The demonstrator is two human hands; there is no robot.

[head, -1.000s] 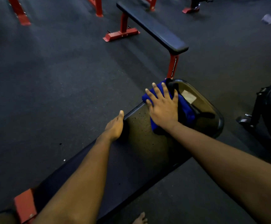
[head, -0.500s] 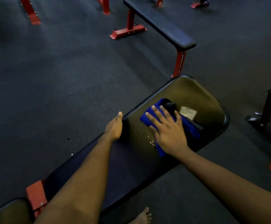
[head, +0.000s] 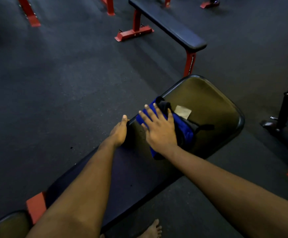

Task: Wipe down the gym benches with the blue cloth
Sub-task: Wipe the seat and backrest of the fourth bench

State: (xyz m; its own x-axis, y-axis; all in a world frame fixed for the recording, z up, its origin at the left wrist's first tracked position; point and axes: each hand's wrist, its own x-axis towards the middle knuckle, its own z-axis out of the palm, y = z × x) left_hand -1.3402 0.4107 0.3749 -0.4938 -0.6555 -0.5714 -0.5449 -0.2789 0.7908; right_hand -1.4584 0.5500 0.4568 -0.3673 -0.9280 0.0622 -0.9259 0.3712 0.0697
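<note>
Delta over the last second: right hand [head: 158, 131] and blue cloth [head: 184, 133] start at the far end of the near bench [head: 208, 100], pull back toward mid-pad, and now sit shifted over to the pad's left edge, just beside the left hand [head: 119, 133]. We read that as a back-and-across wipe stroke in progress.

Right fingers [head: 150, 114] are spread and flat, pressing the cloth onto the pad, no pinch. Cloth is bunched under the palm with some dark fabric poking out past the fingertips. It touches the pad just left of the pale label patch [head: 182, 111].

Left hand is unchanged: same spot on the pad's left edge, fingers together and straight along it, bracing. The camera drifts a little, the bench doesn't.

Meaning: the wide far section gets passes at its far end, middle and left edge. The area right of the label and the narrow stretch under our forearms show no contact in these frames, so we judge this bench partly done. The second bench [head: 170, 26], well apart, looks still to do.

Risk: the loose bunch slips off the left edge.
</note>
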